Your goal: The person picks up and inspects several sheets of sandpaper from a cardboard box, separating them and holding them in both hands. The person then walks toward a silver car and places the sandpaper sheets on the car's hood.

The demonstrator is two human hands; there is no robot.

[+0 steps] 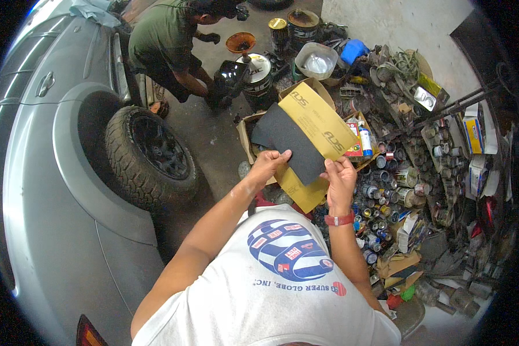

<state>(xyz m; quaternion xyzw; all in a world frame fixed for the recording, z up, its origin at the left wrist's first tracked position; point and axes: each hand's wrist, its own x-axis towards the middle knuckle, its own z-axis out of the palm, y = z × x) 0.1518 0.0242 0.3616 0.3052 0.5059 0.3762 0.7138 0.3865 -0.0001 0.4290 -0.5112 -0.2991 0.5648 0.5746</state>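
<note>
A piece of sandpaper [291, 144] with a black grit face is between my two hands, in front of my chest. Its yellow printed backing [320, 115] shows along the upper right, and more yellow backing [303, 193] hangs below; I cannot tell whether this is one folded sheet or separate sheets. My left hand [269, 165] pinches the lower left part, thumb on the black face. At the lower right, my right hand [340, 179] grips the edge between thumb and fingers. A red band circles my right wrist.
A grey car [69, 144] with a knobbly tyre [150, 155] stands at left. Ahead, a person in a green shirt [164, 43] bends over a black container [230, 75]. Cardboard boxes [248, 138] lie beyond the sandpaper. Many small cans [406, 176] and clutter cover the right side.
</note>
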